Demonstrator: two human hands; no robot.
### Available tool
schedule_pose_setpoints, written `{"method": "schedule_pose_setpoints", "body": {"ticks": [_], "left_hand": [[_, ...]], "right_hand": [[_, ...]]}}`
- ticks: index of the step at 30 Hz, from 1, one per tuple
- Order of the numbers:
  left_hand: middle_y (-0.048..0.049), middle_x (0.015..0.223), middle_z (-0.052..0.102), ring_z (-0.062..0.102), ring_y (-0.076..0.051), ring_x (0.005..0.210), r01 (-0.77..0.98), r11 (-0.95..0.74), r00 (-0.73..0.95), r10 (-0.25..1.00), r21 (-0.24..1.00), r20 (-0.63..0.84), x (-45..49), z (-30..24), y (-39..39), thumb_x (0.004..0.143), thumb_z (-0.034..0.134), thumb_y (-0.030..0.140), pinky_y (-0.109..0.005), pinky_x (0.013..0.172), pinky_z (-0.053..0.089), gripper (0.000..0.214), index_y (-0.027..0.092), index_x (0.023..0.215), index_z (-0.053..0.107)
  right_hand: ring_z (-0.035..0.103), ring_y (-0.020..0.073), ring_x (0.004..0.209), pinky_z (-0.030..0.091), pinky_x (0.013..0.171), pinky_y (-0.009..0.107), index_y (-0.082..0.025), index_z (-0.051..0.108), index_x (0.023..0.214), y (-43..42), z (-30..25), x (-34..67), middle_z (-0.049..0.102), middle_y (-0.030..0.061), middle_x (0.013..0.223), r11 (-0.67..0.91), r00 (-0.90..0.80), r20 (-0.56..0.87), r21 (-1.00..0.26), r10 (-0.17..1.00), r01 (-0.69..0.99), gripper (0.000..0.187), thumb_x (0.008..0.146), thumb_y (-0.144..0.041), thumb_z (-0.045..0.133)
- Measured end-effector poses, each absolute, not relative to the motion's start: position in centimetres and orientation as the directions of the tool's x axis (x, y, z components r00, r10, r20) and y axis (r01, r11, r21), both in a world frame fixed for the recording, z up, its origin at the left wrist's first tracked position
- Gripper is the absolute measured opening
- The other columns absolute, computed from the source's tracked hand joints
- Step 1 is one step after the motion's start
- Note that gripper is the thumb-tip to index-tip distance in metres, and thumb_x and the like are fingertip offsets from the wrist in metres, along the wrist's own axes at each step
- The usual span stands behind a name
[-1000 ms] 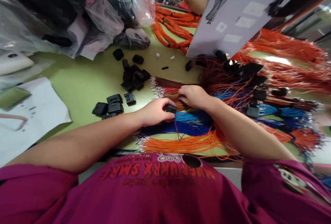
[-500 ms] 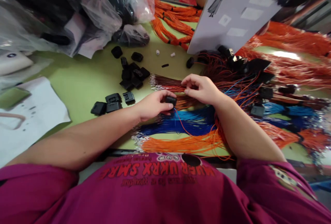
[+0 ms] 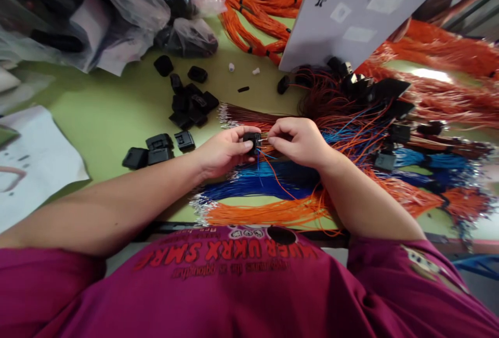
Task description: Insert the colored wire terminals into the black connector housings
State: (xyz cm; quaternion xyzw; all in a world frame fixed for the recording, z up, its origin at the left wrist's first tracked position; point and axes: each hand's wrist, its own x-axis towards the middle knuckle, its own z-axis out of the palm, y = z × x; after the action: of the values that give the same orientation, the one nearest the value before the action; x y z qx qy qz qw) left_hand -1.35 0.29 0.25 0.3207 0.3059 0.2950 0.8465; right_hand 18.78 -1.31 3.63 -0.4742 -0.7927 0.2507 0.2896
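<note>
My left hand (image 3: 231,152) grips a black connector housing (image 3: 251,143) between thumb and fingers. Orange and blue wires trail from the housing's right side. Close on the right, my right hand (image 3: 299,140) pinches a thin wire with a pale metal end (image 3: 263,141) at the housing's face; whether the tip is inside cannot be made out. Beneath the hands lie bundles of loose wires: brown wires (image 3: 249,114) at the back, dark blue wires (image 3: 241,188) and orange wires (image 3: 253,214) nearer me, their metal ends pointing left.
More black housings (image 3: 191,104) lie left of the wires, with others (image 3: 159,143) nearer my left forearm. Plastic bags (image 3: 132,5) fill the back left. A pale upright board (image 3: 331,21) stands at the back right, beside orange cable bundles (image 3: 255,36). Paper (image 3: 42,161) lies far left.
My right hand has closed on a wire and brought its end to the housing's right side. The left hand has turned the housing so its wired face shows. The camera view has shifted slightly.
</note>
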Motion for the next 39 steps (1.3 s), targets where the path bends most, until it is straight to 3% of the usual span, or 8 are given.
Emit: {"method": "schedule_pose_setpoints", "body": {"ticks": [5, 9, 20, 39], "left_hand": [[-0.0025, 0.091, 0.064, 0.061, -0.011, 0.07, -0.287, 0.612, 0.618, 0.706, 0.737, -0.346, -1.39, 0.43, 0.15, 0.071, 0.068, 0.006, -0.025, 0.061, 0.049, 0.033, 0.015, 0.101, 0.059], [-0.0024, 0.094, 0.062, 0.061, -0.012, 0.076, -0.269, 0.589, 0.586, 0.728, 0.762, -0.355, -1.35, 0.53, 0.06, 0.07, 0.068, 0.006, -0.025, 0.062, 0.05, 0.034, 0.016, 0.101, 0.057], [-0.002, 0.092, 0.06, 0.061, -0.011, 0.075, -0.241, 0.577, 0.563, 0.738, 0.78, -0.372, -1.29, 0.8, -0.09, 0.071, 0.066, 0.004, -0.025, 0.064, 0.053, 0.034, 0.016, 0.102, 0.055], [-0.002, 0.092, 0.062, 0.062, -0.011, 0.079, -0.179, 0.524, 0.571, 0.744, 0.833, -0.346, -1.53, 0.48, -0.16, 0.071, 0.07, 0.009, -0.027, 0.07, 0.056, 0.034, 0.016, 0.102, 0.057]], "right_hand": [[0.053, 0.0107, 0.065, 0.037, 0.064, 0.023, -0.015, 0.065, 0.075, -1.74, 3.64, 18.61, 0.065, 0.002, 0.071, 0.459, -0.405, 0.223, -0.519, 0.887, 0.721, 0.015, 0.079, -0.02, 0.051], [0.052, 0.0117, 0.064, 0.033, 0.062, 0.024, -0.016, 0.065, 0.076, -1.96, 3.67, 18.41, 0.065, 0.0035, 0.072, 0.447, -0.429, 0.14, -0.408, 0.892, 0.796, 0.02, 0.082, -0.022, 0.047], [0.04, 0.0083, 0.055, 0.026, 0.057, 0.023, -0.016, 0.06, 0.068, -1.99, 3.8, 18.17, 0.058, 0.0005, 0.063, 0.386, -0.432, 0.021, -0.488, 0.902, 0.783, 0.022, 0.082, -0.023, 0.044], [0.041, 0.0088, 0.056, 0.028, 0.058, 0.023, -0.016, 0.058, 0.068, -1.89, 3.48, 17.9, 0.056, 0.0001, 0.063, 0.377, -0.43, 0.007, -0.493, 0.903, 0.784, 0.021, 0.083, -0.023, 0.044]]}}
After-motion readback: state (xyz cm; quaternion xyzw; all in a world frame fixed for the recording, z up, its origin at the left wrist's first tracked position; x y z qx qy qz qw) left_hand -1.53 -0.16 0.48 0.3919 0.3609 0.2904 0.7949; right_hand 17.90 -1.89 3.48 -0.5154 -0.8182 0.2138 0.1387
